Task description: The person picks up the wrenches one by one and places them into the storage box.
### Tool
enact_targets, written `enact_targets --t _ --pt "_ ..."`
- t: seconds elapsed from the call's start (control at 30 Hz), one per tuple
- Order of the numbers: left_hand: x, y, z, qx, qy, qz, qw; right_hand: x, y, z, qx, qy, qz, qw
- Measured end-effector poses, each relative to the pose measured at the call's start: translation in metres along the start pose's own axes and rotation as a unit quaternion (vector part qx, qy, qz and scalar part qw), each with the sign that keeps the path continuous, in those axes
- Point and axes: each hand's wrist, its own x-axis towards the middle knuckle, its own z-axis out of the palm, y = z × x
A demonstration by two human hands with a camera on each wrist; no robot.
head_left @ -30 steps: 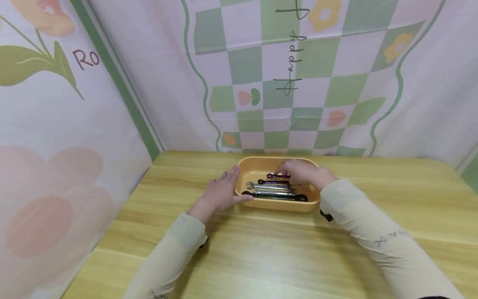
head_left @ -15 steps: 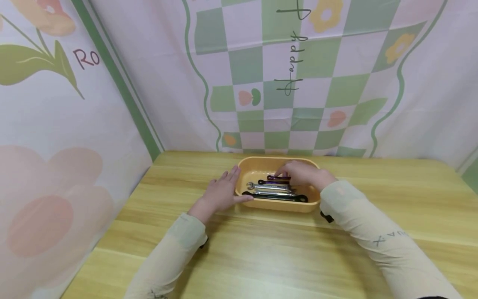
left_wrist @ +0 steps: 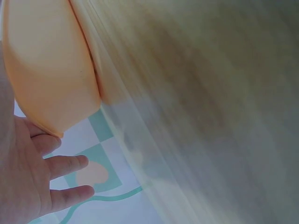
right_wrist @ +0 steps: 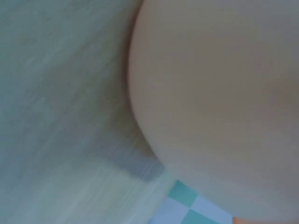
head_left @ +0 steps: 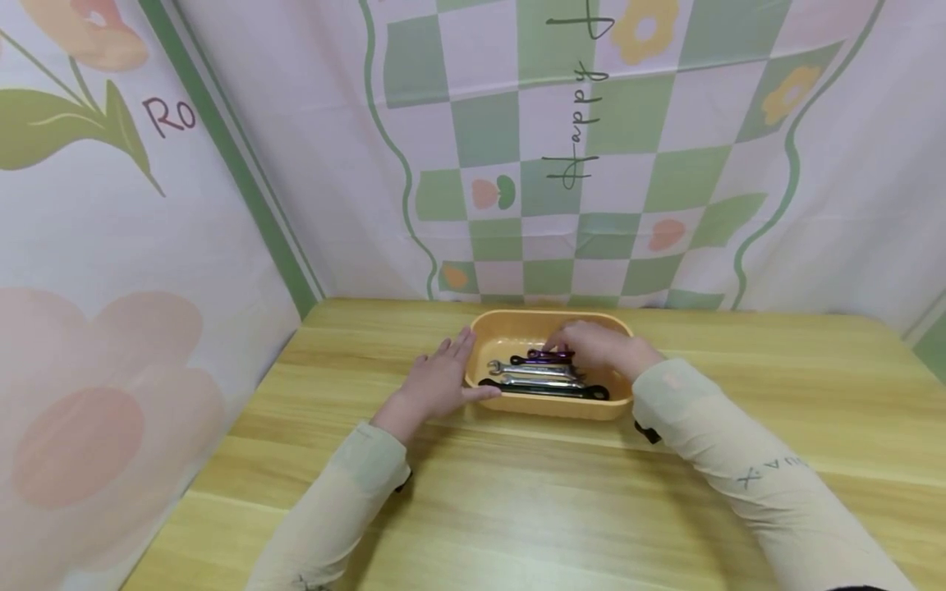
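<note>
A yellow plastic tray [head_left: 550, 408] holds several wrenches lying side by side. My right hand [head_left: 597, 345] reaches into its right half and pinches a small purple wrench [head_left: 539, 354], whose right end is hidden beneath the hand. Just nearer lies a darker purple wrench [head_left: 521, 361], followed by a silver wrench [head_left: 517, 369], another silver wrench [head_left: 535, 382] and a long black wrench [head_left: 547, 390] along the near wall. With fingers extended, my left hand [head_left: 436, 384] rests against the tray's left end, its thumb at the near rim. Seen by the left wrist camera, straight fingers touch the tray wall [left_wrist: 51, 70].
The tray stands near the back of a wooden table [head_left: 502, 501]. Behind it hangs a checkered curtain [head_left: 547, 238], with a flowered curtain [head_left: 148, 328] on the left. In the right wrist view, the tray's outer wall [right_wrist: 215, 102] fills much of the picture.
The small purple wrench has shifted slightly toward the near side with my right hand, closer to the darker purple wrench. My left hand and the tray stay put.
</note>
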Motion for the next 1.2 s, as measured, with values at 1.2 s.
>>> enact_targets --t 1.2 --pt "-0.0007 -0.001 0.0014 0.003 0.005 -0.002 1.0 -0.0025 0.0024 0.0039 0.024 0.011 0.016 0.9995"
